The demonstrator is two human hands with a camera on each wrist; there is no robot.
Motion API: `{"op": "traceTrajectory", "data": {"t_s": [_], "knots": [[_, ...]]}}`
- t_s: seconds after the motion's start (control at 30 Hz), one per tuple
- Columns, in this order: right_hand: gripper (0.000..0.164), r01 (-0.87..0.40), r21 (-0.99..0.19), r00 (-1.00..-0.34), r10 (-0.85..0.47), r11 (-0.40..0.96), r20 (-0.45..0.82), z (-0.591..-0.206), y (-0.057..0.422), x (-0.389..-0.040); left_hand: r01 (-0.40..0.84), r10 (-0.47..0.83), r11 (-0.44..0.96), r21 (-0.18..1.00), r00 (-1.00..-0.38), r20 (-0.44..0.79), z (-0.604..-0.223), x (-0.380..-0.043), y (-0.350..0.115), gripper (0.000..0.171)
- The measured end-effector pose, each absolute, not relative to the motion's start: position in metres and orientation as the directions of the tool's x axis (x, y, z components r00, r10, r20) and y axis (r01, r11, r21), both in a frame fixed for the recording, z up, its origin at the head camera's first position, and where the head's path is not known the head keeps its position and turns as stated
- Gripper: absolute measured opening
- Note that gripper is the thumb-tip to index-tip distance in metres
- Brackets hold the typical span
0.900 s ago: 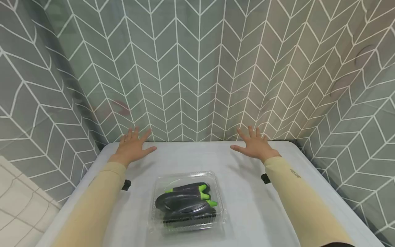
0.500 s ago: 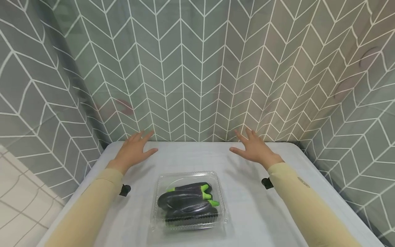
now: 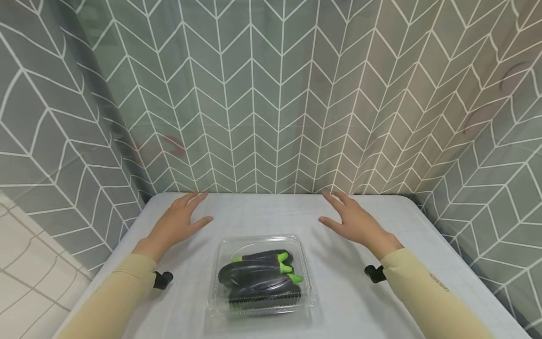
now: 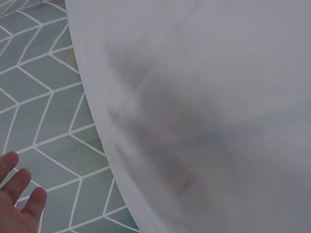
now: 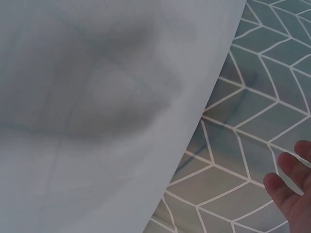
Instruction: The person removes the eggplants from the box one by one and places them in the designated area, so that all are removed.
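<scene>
A clear plastic clamshell box (image 3: 263, 241) sits on the white-covered table near its front middle, lid down. Inside lie several dark eggplants (image 3: 250, 272) with bright green stems pointing right. My left hand (image 3: 175, 223) hovers over the table beyond the box on the left, fingers spread and holding nothing. On the opposite side my right hand (image 3: 357, 223) hovers likewise, thumb apart from the fingers. Both hands are clear of the box. In the wrist views only fingertips of the left hand (image 4: 22, 199) and right hand (image 5: 289, 184) show, with their shadows on the cloth.
A grey-green curtain (image 3: 271, 94) with white chevron lines hangs behind the table and along both sides. The table (image 3: 262, 214) has rounded far corners. Pale floor tiles (image 3: 29, 268) show at the lower left. A small black device (image 3: 163, 280) is strapped at each wrist.
Both hands have drawn back from the table's far edge towards me and lowered in view, their fingers less widely spread. The box of eggplants stays where it was on the table.
</scene>
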State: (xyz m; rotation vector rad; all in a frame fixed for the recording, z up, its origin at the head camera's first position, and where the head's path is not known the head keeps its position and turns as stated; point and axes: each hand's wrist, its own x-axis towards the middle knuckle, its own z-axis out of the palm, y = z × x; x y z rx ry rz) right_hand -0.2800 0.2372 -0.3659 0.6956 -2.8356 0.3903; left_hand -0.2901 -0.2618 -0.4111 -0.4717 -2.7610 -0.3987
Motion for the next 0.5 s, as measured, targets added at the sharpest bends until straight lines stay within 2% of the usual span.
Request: {"op": "traceTrajectory", "data": {"t_s": [0.23, 0.5], "knots": [[0.077, -0.507, -0.249, -0.855, -0.443, 0.825, 0.271, -0.374, 0.238, -0.257, 0.415, 0.309, 0.855, 0.311, -0.89, 0.336, -0.419, -0.265, -0.256, 0.076], [0.071, -0.525, -0.299, -0.844, -0.44, 0.797, 0.307, -0.388, 0.238, -0.234, 0.434, 0.324, 0.835, 0.338, -0.885, 0.336, -0.424, -0.24, -0.252, 0.073]]}}
